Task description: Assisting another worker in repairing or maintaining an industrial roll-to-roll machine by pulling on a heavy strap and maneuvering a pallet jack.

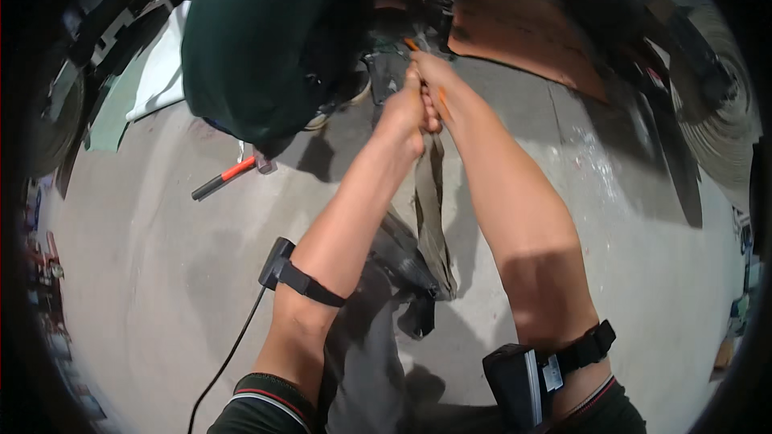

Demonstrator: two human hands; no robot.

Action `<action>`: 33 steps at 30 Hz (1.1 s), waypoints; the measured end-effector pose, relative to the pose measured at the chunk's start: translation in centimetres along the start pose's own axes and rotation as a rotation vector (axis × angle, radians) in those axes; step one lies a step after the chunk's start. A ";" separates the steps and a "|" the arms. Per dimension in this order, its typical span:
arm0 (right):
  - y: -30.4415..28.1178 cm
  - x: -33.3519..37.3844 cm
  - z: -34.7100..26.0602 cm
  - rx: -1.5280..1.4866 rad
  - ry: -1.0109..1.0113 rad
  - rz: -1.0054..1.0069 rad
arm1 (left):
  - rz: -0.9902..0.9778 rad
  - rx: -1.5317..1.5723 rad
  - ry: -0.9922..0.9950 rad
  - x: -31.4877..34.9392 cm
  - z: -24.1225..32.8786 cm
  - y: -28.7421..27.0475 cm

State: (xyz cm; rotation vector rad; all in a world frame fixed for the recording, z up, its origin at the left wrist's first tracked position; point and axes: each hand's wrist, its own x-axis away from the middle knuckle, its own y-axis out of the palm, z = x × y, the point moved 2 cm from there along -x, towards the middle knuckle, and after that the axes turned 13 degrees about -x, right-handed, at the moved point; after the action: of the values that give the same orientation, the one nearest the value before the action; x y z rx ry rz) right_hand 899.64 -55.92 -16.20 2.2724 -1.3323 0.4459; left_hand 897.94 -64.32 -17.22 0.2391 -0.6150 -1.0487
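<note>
Both my arms reach forward to the far middle, where my hands are close together. My left hand (406,112) is closed around a grey-brown strap (430,201), whose loose length hangs toward the floor near my legs. Just beyond it, my right hand (434,75) is also closed, seemingly on the same strap; its fingers are partly hidden. A narrow orange piece (411,44) shows past the right hand, its kind unclear. Dark, crumpled material (410,257) lies by the strap's lower end. What the strap's far end meets is too dark to make out.
A person in dark green clothing (249,40) bends close at the far left. Near them a hammer (225,179) with an orange and black handle lies on the concrete floor. A cardboard sheet (523,40) lies far right, with a large roll (716,104) beyond. White sheeting (163,64) is at left.
</note>
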 end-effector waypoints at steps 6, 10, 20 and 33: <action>-0.4 -1.6 0.1 -0.046 -0.078 -0.028 | 0.054 -0.060 -0.025 1.4 0.2 1.3; -0.6 -0.8 0.0 -0.067 -0.029 -0.040 | 0.080 -0.036 -0.045 1.3 0.2 1.1; -0.1 -0.1 -0.1 0.022 0.047 -0.006 | 0.072 0.014 -0.035 1.2 0.4 0.3; -0.1 -2.8 -0.1 -0.013 -0.033 -0.073 | 0.036 0.047 -0.030 1.2 0.6 0.2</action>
State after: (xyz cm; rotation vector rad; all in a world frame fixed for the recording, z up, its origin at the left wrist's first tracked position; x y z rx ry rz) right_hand 898.42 -53.79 -17.57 2.3189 -1.2601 0.3753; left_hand 898.16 -65.19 -16.24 0.2527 -0.6697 -1.0056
